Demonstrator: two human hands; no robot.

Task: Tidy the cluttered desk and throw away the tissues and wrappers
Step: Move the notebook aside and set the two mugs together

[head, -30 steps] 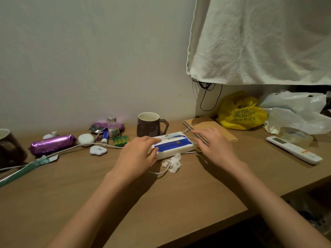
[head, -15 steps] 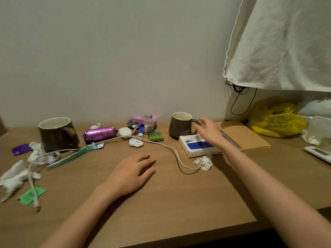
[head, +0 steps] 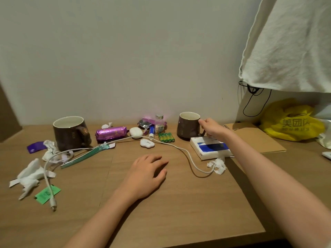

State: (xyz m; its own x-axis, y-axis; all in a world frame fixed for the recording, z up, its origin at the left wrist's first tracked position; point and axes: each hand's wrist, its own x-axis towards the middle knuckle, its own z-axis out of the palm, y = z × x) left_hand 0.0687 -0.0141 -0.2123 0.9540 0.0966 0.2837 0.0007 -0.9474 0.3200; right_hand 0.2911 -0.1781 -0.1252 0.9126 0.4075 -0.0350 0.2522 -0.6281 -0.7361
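1. The right hand (head: 210, 127) reaches to the back of the table (head: 179, 203). Its fingers (head: 203, 122) are curled round the handle of a brown mug (head: 188, 126), which stands upright near the wall, just behind a white-and-blue tissue pack (head: 209, 147).
2. The left hand (head: 148, 173) lies palm down on the bare wood in the middle, with its fingers relaxed and slightly spread, holding nothing.
3. Crumpled tissues (head: 30, 174) lie near the left edge, beside and in front of a second brown mug (head: 69, 133).
4. A green wrapper (head: 47, 193) lies just in front of those tissues, and a white cable (head: 179, 149) crosses over it. A purple wrapper (head: 35, 146) lies to the left of that second mug.
5. A small tissue wad (head: 217, 165) sits at the front corner of the tissue pack, where one end of the cable reaches it.
6. A purple foil packet (head: 111, 133) and green batteries (head: 166, 137) lie near the wall between the two mugs.
7. A notebook (head: 256, 138) lies to the right of the held mug, with a yellow bag (head: 290, 122) behind it.
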